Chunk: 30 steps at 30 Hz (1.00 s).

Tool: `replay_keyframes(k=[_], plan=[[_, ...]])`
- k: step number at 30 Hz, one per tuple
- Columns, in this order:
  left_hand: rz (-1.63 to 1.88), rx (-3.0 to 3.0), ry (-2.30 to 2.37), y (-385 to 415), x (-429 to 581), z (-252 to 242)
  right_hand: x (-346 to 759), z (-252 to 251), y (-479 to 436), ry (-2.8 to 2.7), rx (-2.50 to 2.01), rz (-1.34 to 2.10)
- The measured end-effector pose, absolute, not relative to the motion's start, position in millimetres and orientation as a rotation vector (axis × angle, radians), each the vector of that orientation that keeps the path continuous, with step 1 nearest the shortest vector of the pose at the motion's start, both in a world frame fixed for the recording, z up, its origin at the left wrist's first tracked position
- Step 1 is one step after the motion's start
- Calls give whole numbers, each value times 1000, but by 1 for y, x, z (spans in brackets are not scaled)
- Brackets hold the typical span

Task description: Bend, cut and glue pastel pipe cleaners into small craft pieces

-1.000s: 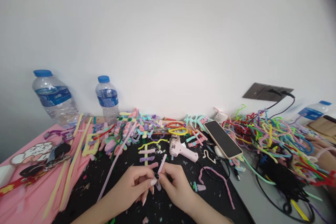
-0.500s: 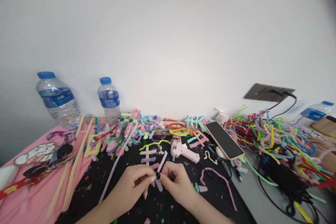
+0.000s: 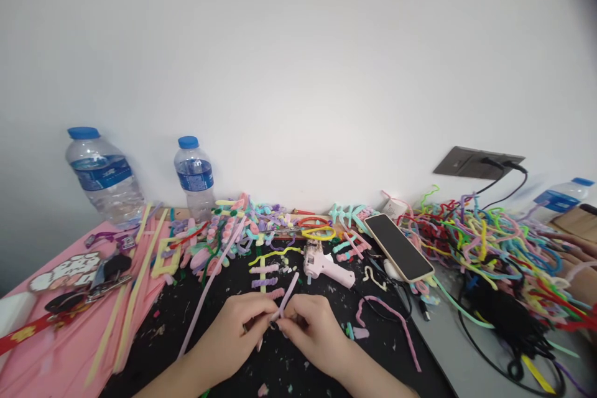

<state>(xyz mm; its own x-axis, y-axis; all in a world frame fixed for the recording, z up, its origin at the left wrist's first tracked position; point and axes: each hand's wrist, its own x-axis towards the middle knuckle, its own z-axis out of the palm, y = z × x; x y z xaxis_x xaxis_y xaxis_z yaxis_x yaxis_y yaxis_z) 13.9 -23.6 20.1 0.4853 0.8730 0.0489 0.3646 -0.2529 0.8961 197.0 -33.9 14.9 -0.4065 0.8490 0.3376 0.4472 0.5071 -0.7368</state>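
Note:
My left hand (image 3: 237, 331) and my right hand (image 3: 313, 331) meet low in the middle of the head view, fingertips pinched together. Between them is a short pale lilac pipe cleaner (image 3: 290, 289), one end pointing up and away. A small dark bit shows at the fingertips; I cannot make out what it is. Just beyond lies a yellow pipe cleaner stem with pink and purple crossbars (image 3: 264, 270). A pink glue gun (image 3: 326, 268) rests beyond my right hand. One long lilac strip (image 3: 212, 283) runs beside my left hand.
A phone (image 3: 400, 249) and a tangle of coloured pipe cleaners (image 3: 494, 236) lie to the right, with a co-worker's hand (image 3: 581, 273) at the edge. Water bottles (image 3: 194, 177) stand by the wall. Keys (image 3: 109, 283) and pink sheeting (image 3: 60, 342) are left. Black cable (image 3: 513, 329) lies front right.
The lilac pipe cleaner has turned slightly between my fingers, and the dark bit is lower and more hidden. Both hands stay in nearly the same place.

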Motion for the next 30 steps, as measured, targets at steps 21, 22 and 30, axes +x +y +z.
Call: replay_keyframes(k=[21,22,30], plan=[[490,1511,858,-17,8,31,207,34,-31,-2216,-919,449],[491,1516,859,-17,8,31,207,34,-31,-2205,-939,475],[557,1735,953,-21,10,28,201,32,-32,-2095,-1027,754]])
